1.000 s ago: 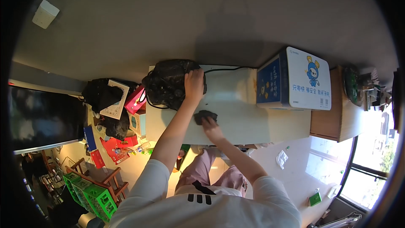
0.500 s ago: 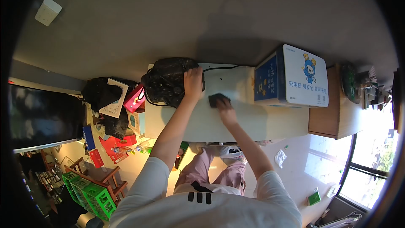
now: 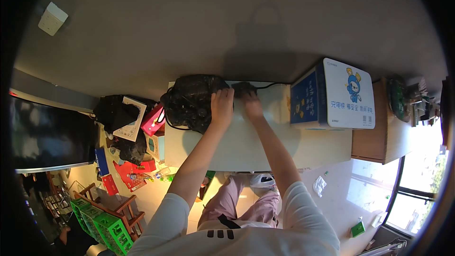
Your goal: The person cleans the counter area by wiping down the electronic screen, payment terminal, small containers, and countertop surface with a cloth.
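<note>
A black plastic bag (image 3: 192, 102) sits bunched on the left part of the white tabletop (image 3: 237, 151). My left hand (image 3: 222, 104) rests against the bag's right side, fingers bent on it. A dark cloth (image 3: 242, 88) lies under the fingers of my right hand (image 3: 251, 103), close to the wall at the table's back edge. The cloth is pressed on the surface, just right of the bag. Behind it a black cable (image 3: 271, 85) runs along the back toward the box.
A blue and white box (image 3: 350, 95) stands at the table's right end, beside a wooden cabinet (image 3: 379, 137). On the left are a red bag (image 3: 152, 121), a screen (image 3: 52, 132) and green crates (image 3: 111, 230). A white socket (image 3: 52, 19) is on the wall.
My right hand has moved the cloth back toward the wall, nearer the black bag. My left hand stays at the bag. The whole view has shifted slightly.
</note>
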`<state>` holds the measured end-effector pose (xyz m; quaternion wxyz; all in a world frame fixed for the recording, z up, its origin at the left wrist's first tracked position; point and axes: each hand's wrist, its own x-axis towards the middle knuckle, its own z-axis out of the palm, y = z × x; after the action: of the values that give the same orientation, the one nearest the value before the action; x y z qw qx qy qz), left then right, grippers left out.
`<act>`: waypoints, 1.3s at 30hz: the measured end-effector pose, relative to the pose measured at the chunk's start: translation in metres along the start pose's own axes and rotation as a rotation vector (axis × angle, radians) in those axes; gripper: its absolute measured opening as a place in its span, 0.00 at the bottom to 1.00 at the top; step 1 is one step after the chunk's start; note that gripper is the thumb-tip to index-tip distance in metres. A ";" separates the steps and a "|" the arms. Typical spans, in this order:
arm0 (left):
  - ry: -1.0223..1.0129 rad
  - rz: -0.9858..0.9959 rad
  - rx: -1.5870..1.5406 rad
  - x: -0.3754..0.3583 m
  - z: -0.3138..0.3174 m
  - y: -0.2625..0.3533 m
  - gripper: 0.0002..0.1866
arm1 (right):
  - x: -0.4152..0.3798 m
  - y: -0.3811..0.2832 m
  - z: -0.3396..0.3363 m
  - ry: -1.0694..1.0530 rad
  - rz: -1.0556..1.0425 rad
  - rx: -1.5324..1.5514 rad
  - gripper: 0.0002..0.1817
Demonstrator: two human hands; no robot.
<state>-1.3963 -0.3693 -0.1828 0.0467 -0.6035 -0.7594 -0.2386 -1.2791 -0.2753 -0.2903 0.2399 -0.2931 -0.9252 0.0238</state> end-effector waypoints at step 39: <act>0.156 0.117 -0.111 -0.024 0.008 -0.007 0.05 | -0.138 0.021 -0.033 -0.102 0.202 -0.110 0.16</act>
<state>-1.3950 -0.3880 -0.2008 0.0861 -0.6282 -0.7024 -0.3234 -1.1546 -0.3370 -0.3244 0.1724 -0.3959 -0.9019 0.0121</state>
